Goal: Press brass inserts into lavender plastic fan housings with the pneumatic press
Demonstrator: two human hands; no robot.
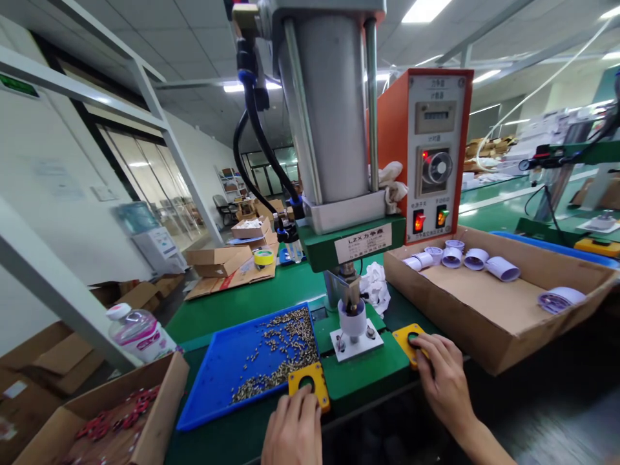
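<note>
Yellow buttons point(409, 341) | left hand point(293, 431) flat, pressing | right hand point(443, 378) flat, pressing

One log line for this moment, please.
left hand: on yellow button | right hand: on second button | white cup: under press

Bright ceiling strip lights point(423, 10); wide-angle warp at edges; left side blurred.

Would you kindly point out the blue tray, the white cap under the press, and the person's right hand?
blue tray point(220, 368): head view, bare floor of the tray.
white cap point(352, 318): head view, its side wall.
right hand point(443, 371): head view, back of the hand.
</note>
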